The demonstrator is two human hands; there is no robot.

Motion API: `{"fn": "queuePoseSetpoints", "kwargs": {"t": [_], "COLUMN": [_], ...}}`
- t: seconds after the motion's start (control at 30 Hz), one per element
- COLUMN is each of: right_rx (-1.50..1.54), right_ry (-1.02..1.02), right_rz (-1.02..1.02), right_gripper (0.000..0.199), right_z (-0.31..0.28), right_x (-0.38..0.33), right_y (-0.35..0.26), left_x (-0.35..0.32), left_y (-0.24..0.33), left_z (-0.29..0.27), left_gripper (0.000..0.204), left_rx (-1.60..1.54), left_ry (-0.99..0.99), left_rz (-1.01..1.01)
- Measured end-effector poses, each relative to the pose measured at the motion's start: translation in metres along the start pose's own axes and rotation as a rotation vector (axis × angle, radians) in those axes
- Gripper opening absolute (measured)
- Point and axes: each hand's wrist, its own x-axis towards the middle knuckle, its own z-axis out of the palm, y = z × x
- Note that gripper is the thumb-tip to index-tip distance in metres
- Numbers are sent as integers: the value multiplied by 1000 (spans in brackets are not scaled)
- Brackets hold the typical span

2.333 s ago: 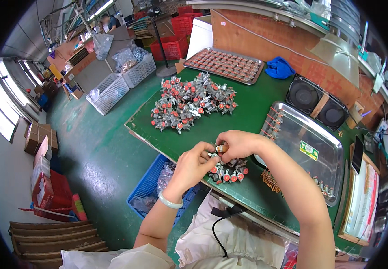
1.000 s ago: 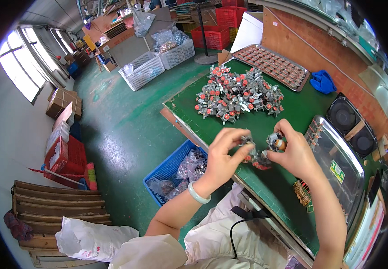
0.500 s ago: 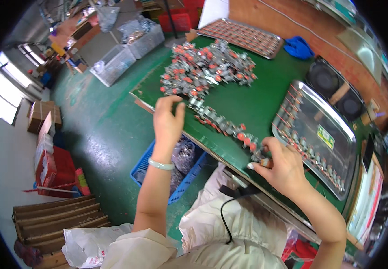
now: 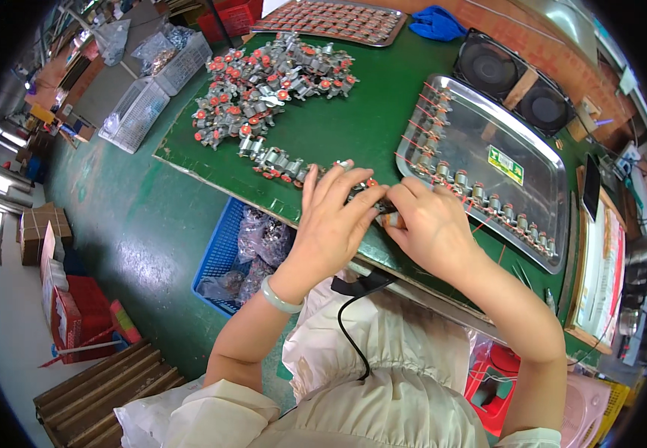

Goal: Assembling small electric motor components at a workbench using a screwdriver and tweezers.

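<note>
My left hand (image 4: pixel 336 218) lies over the near end of a row of small metal motors (image 4: pixel 279 163) with orange-red caps. Its fingers are stretched out, touching the row, and some motors are hidden beneath them. Close beside it, my right hand (image 4: pixel 434 230) has thumb and fingers pinched together at the row's end. A small brownish-orange bit shows at its fingertips; what it holds is hidden. Beyond the row is a heaped pile of the same motors (image 4: pixel 252 89). Right of my hands, a shiny metal tray (image 4: pixel 480 123) holds motors with thin red wires along two sides.
A second metal tray (image 4: pixel 391 33) full of parts lies at the table's far edge, near a blue cloth (image 4: pixel 437 24). Two black fans (image 4: pixel 489 66) stand behind the near tray. Tweezers (image 4: pixel 521 275) lie right of my forearm. Below the table edge sits a blue basket (image 4: pixel 211 250) of bagged parts.
My left hand has moved from beside the pile to the row's near end, next to my right hand. The whole view has also shifted, with the table sitting farther left and higher.
</note>
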Motion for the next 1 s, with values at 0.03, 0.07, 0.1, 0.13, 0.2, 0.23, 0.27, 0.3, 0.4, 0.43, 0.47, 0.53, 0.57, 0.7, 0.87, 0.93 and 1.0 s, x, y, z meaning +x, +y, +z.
{"fn": "queuePoseSetpoints", "kwargs": {"t": [0.03,0.07,0.1,0.13,0.2,0.23,0.27,0.3,0.4,0.43,0.47,0.53,0.57,0.7,0.87,0.93,1.0], "right_rx": [61,57,42,27,-19,-50,-79,-80,-41,118,275,342,479,948,811,827,723], "right_ry": [-61,-60,-63,-66,-32,-20,-10,-10,59,50,47,39,19,-39,192,213,302], "right_rz": [14,27,5,-17,-36,-32,-32,-28,-18,60,137,185,216,372,324,371,298], "right_gripper": [24,24,23,23,23,23,23,23,22,22,22,24,26,28,31,31,36], "right_z": [-1,-2,-3,-4,-4,-2,-1,-3,-14,-23,-31,-40,-45,-56,-53,-55,-52], "right_x": [3,4,4,4,1,-2,-5,-8,-14,-17,-19,-23,-25,-37,-56,-63,-69], "right_y": [3,6,8,8,7,8,9,10,10,9,9,12,12,11,13,13,16], "left_x": [0,1,2,3,4,5,5,5,5,4,6,10,10,7,8,12,16], "left_y": [0,1,2,3,4,4,5,5,6,9,17,32,37,53,73,78,83], "left_z": [1,2,3,4,6,7,7,8,6,3,-1,-4,-2,6,21,23,25], "left_gripper": [25,25,25,25,24,25,25,26,26,29,29,38,42,32,26,26,26], "left_rx": [3,-6,12,30,37,38,41,60,82,107,106,-62,-187,-586,-1251,-1303,-1363], "left_ry": [27,22,25,29,33,28,24,29,2,-9,-10,57,66,44,115,64,51], "left_rz": [-8,-1,-8,-16,-20,-33,-50,-51,-78,-64,-57,102,124,-56,-380,-374,-390]}}
